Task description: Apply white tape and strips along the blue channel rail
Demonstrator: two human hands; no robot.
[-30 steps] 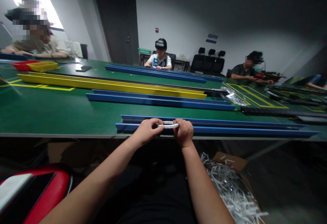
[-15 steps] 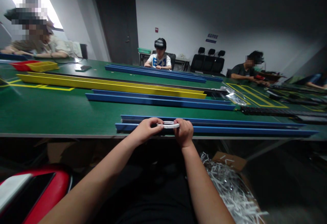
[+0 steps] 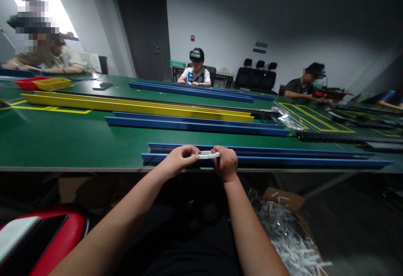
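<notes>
Both hands hold a narrow white roll of tape (image 3: 208,156) just above the near edge of the table. My left hand (image 3: 180,159) pinches its left side between thumb and fingers. On the opposite side, the curled fingers of my right hand (image 3: 227,162) grip the roll. Directly behind and below the hands, a long blue channel (image 3: 296,160) lies along the table edge, partly covered by them. Another blue channel (image 3: 195,126) rests farther back, with a yellow channel (image 3: 138,105) beyond it.
The green table (image 3: 72,141) stretches away from me. Red and yellow trays (image 3: 53,84) sit at far left, and clear plastic wrap (image 3: 288,118) lies right of centre. A box of white strips (image 3: 289,234) stands below the table; a red stool (image 3: 59,242) is at left. Several people sit around.
The roll of tape has shifted very slightly left and tilted a little between my hands. Both hands keep their hold on it.
</notes>
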